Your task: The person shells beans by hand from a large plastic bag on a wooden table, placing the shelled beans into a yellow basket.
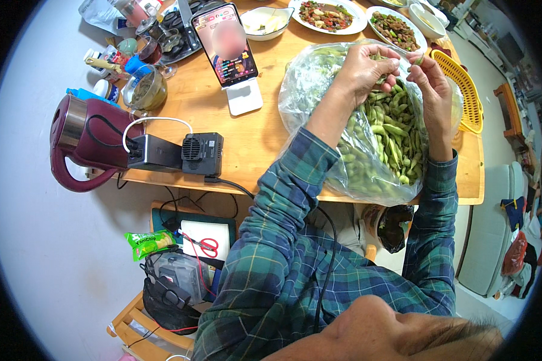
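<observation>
A large clear plastic bag (305, 90) lies on the wooden table, its mouth spread wide. Many green soybean pods (393, 128) fill it, some showing through the film. Above the bag's far side, my left hand (366, 70) has its fingers curled around a few pods, partly hidden by the fingers. Close beside it, my right hand (436, 92) pinches a single green pod (416, 62) between thumb and fingertips. Just right of that hand sits a yellow plastic basket (472, 101), its inside mostly hidden from view.
Dishes of cooked food (327, 17) line the far side. A phone (226, 45) stands on a white holder. At left are a maroon electric kettle (97, 131), a glass cup (145, 90) and black cabled devices (203, 153). A black cable (329, 252) crosses my body.
</observation>
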